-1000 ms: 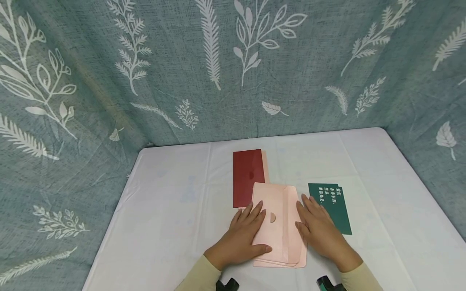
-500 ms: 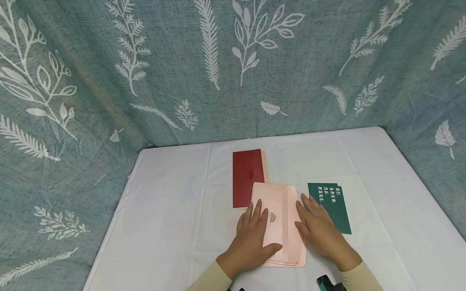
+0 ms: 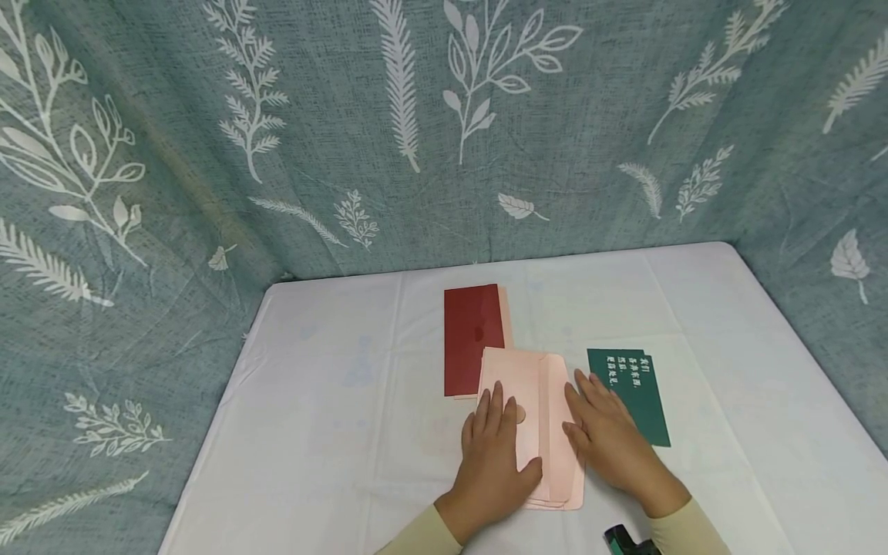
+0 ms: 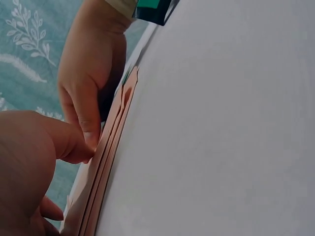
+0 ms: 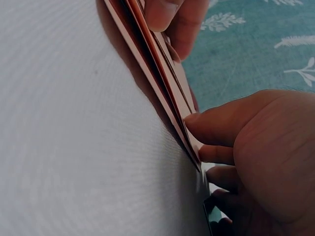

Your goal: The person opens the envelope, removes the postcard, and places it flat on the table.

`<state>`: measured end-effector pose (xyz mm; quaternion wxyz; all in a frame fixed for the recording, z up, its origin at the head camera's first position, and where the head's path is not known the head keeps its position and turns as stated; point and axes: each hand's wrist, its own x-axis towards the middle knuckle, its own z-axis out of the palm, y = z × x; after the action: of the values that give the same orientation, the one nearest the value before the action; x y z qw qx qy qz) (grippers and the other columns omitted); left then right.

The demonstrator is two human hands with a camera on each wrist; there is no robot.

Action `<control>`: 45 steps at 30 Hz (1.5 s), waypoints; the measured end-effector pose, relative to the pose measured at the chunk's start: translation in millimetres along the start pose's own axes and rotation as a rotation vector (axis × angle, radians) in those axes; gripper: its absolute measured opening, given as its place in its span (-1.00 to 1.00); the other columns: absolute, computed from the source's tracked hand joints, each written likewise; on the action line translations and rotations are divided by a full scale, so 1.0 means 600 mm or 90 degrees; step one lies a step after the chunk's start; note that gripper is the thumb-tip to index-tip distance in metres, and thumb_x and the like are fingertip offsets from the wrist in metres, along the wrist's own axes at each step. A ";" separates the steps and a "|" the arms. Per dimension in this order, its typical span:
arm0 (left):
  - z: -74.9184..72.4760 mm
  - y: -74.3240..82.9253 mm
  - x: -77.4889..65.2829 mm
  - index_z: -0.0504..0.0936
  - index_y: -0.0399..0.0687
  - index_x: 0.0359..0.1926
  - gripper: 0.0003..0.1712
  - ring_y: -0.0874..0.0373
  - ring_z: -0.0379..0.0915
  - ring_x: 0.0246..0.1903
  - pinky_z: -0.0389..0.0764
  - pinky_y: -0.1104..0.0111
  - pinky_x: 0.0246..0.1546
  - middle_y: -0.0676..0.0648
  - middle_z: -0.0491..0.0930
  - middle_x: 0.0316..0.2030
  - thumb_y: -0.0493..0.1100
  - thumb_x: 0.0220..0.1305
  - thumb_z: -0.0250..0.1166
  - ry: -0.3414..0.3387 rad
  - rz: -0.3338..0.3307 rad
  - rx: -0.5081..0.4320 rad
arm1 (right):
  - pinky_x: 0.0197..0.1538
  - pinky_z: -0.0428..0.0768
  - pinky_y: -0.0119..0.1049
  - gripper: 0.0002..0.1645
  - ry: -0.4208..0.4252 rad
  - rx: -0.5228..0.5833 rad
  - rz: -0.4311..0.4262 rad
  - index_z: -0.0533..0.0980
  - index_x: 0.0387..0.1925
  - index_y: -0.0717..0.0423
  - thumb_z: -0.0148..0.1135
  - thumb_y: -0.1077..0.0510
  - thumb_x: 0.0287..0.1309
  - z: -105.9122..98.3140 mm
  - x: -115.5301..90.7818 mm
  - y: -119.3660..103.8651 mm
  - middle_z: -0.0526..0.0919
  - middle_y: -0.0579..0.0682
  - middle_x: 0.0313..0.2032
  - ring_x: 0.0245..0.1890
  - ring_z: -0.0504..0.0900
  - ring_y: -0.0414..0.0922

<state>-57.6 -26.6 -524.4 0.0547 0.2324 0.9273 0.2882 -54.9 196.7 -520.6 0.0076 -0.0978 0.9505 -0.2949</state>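
A stack of pale pink envelopes (image 3: 527,378) lies on the white table, the top one with its flap side up and a small half-round mark near its middle. My left hand (image 3: 491,462) rests spread over the left half of the stack, fingers straight. Along the right edge, my right hand (image 3: 613,439) touches the envelopes with its thumb and fingertips. In the left wrist view several layers of envelope (image 4: 106,162) show at the near edge. The right wrist view shows slight gaps between the layers, with the right thumb (image 5: 199,123) against the upper ones.
A dark red envelope (image 3: 473,339) lies behind the stack on a pale pink one. Green cards (image 3: 648,401) with white writing lie at the right, partly under the right hand. A leaf-patterned green curtain (image 3: 312,139) surrounds the white table (image 3: 333,370).
My left hand has slid to the right across the top envelope, its thumb passing toward the flap. The right hand and the stack have stayed in nearly the same place.
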 end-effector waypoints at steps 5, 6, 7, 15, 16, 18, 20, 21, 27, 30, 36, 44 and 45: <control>0.004 0.003 0.002 0.29 -0.45 0.58 -0.02 -0.31 -0.14 0.65 0.03 -0.36 0.47 -0.39 0.00 0.67 -0.07 0.27 0.42 0.024 -0.011 -0.030 | 0.50 0.04 0.47 -0.29 0.000 0.004 0.000 0.42 0.50 0.43 0.39 0.21 0.45 0.000 0.000 0.000 0.24 0.39 0.59 0.61 0.08 0.41; 0.005 0.002 0.002 0.30 -0.46 0.57 -0.03 -0.31 -0.13 0.65 0.03 -0.36 0.47 -0.39 0.01 0.67 -0.07 0.25 0.41 0.026 -0.013 -0.034 | 0.50 0.04 0.47 -0.29 0.000 0.004 0.000 0.42 0.50 0.43 0.39 0.21 0.45 0.000 0.000 0.000 0.24 0.39 0.59 0.61 0.08 0.40; 0.006 0.002 0.002 0.30 -0.46 0.57 -0.03 -0.30 -0.13 0.65 0.03 -0.36 0.46 -0.39 0.01 0.67 -0.08 0.24 0.40 0.027 -0.016 -0.037 | 0.50 0.04 0.46 -0.29 0.000 0.003 -0.001 0.42 0.50 0.43 0.39 0.21 0.45 0.000 0.000 0.000 0.24 0.39 0.59 0.61 0.08 0.41; 0.009 0.001 0.004 0.31 -0.46 0.56 -0.01 -0.27 -0.12 0.65 0.03 -0.34 0.47 -0.36 0.01 0.68 -0.08 0.20 0.40 0.033 -0.023 -0.065 | 0.51 0.04 0.45 -0.28 -0.002 0.003 0.001 0.41 0.50 0.43 0.38 0.21 0.45 0.000 -0.001 0.001 0.23 0.39 0.59 0.61 0.08 0.40; 0.009 0.001 0.004 0.32 -0.45 0.56 -0.01 -0.27 -0.12 0.65 0.03 -0.33 0.47 -0.36 0.01 0.68 -0.09 0.19 0.40 0.036 -0.023 -0.067 | 0.51 0.04 0.45 -0.28 -0.002 0.002 0.001 0.41 0.50 0.43 0.38 0.21 0.46 0.000 -0.001 0.001 0.23 0.40 0.59 0.61 0.07 0.40; 0.009 0.001 0.004 0.32 -0.44 0.56 -0.02 -0.26 -0.11 0.64 0.03 -0.33 0.47 -0.34 0.02 0.68 -0.09 0.17 0.40 0.043 -0.024 -0.075 | 0.51 0.04 0.45 -0.28 -0.003 0.000 0.000 0.41 0.50 0.43 0.38 0.20 0.46 -0.001 -0.002 0.001 0.23 0.40 0.59 0.61 0.07 0.40; 0.009 0.001 0.004 0.33 -0.42 0.55 -0.02 -0.25 -0.11 0.64 0.02 -0.32 0.47 -0.33 0.02 0.68 -0.10 0.15 0.39 0.051 -0.025 -0.088 | 0.51 0.04 0.45 -0.28 -0.001 -0.002 -0.002 0.41 0.50 0.44 0.38 0.20 0.46 -0.001 -0.002 0.002 0.24 0.40 0.59 0.61 0.08 0.40; 0.009 0.001 0.004 0.33 -0.41 0.56 -0.02 -0.24 -0.12 0.64 0.01 -0.32 0.47 -0.32 0.01 0.68 -0.10 0.15 0.39 0.052 -0.026 -0.094 | 0.51 0.05 0.44 -0.28 0.000 -0.002 -0.003 0.41 0.50 0.44 0.38 0.21 0.46 -0.001 -0.002 0.002 0.24 0.40 0.58 0.61 0.08 0.40; 0.010 -0.001 0.003 0.32 -0.40 0.56 -0.02 -0.22 -0.13 0.65 -0.01 -0.34 0.46 -0.30 -0.01 0.69 -0.12 0.13 0.37 0.060 -0.031 -0.119 | 0.51 0.11 0.42 -0.29 0.016 0.001 -0.017 0.44 0.47 0.44 0.43 0.24 0.41 0.000 0.000 0.002 0.28 0.39 0.57 0.60 0.12 0.39; 0.011 -0.002 0.003 0.34 -0.41 0.55 -0.03 -0.24 -0.10 0.64 0.01 -0.36 0.44 -0.31 0.02 0.68 -0.12 0.13 0.36 0.066 -0.027 -0.124 | 0.50 0.15 0.42 -0.32 0.040 -0.003 -0.033 0.51 0.41 0.43 0.49 0.28 0.34 0.001 0.002 0.000 0.32 0.38 0.55 0.58 0.18 0.39; 0.010 -0.003 0.004 0.35 -0.41 0.53 -0.05 -0.25 -0.08 0.63 0.02 -0.37 0.43 -0.32 0.04 0.67 -0.13 0.12 0.36 0.073 -0.020 -0.126 | 0.40 0.40 0.31 -0.32 0.098 -0.012 -0.079 0.61 0.31 0.37 0.60 0.38 0.15 0.001 0.007 -0.007 0.54 0.28 0.42 0.43 0.44 0.33; 0.008 -0.006 0.003 0.34 -0.40 0.54 -0.03 -0.23 -0.09 0.64 0.00 -0.34 0.45 -0.31 0.03 0.68 -0.12 0.12 0.35 0.070 -0.023 -0.139 | 0.20 0.63 0.09 -0.45 0.089 0.054 -0.040 0.68 0.25 0.27 0.55 0.38 0.22 -0.001 0.006 -0.014 0.74 0.11 0.16 0.12 0.68 0.12; 0.007 -0.005 0.002 0.34 -0.40 0.55 -0.03 -0.22 -0.10 0.64 -0.01 -0.34 0.45 -0.31 0.02 0.68 -0.12 0.11 0.35 0.068 -0.026 -0.143 | 0.15 0.67 0.05 -0.47 0.078 0.081 -0.024 0.67 0.26 0.27 0.54 0.37 0.25 -0.001 0.005 -0.015 0.75 0.10 0.12 0.08 0.70 0.09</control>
<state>-59.1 -26.0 -529.8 0.0370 0.1903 0.8954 0.4008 -56.6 189.4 -514.9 -0.0501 -0.0965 0.9265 -0.3602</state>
